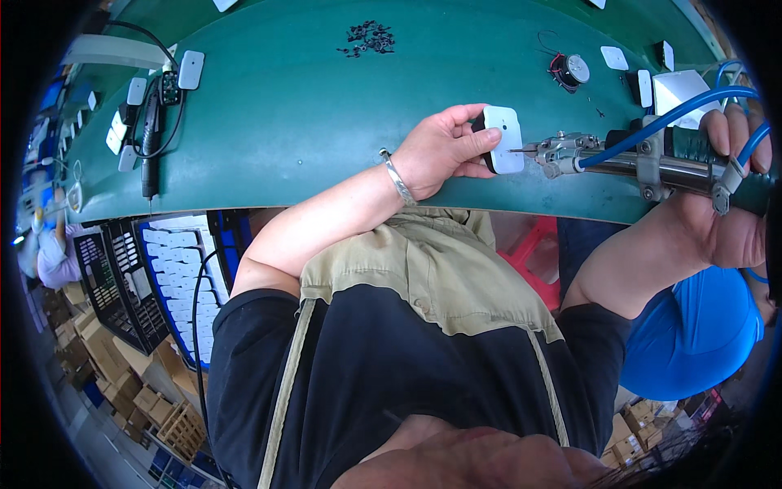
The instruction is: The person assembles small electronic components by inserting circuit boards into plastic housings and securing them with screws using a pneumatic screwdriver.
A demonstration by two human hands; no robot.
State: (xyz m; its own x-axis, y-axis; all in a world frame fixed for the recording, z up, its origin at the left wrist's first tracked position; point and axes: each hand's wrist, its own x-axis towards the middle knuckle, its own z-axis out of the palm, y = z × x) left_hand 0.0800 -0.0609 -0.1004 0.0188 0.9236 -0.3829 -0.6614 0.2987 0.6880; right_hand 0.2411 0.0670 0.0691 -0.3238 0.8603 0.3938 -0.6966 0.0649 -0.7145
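My left hand (444, 151) grips a small box with a white face and black sides (503, 147), its thumb lying on the white face. In my right hand (729, 216) is a pneumatic screwdriver (607, 156), a metal and black tool with blue air hoses, held almost level. Its thin tip points left and meets or nearly meets the white face close to the right edge; I cannot tell whether it touches. A small dark hole shows on that face. Fingers of my right hand wrap the dark handle, partly cut off by the picture's rim.
A pile of small black parts (368, 39) lies far back on the green table (285, 90). Toward the far right sits a round speaker with wires (573, 70). A black corded screwdriver (151, 151) hangs at the left. White pieces fill a blue crate (183, 277) below the table edge.
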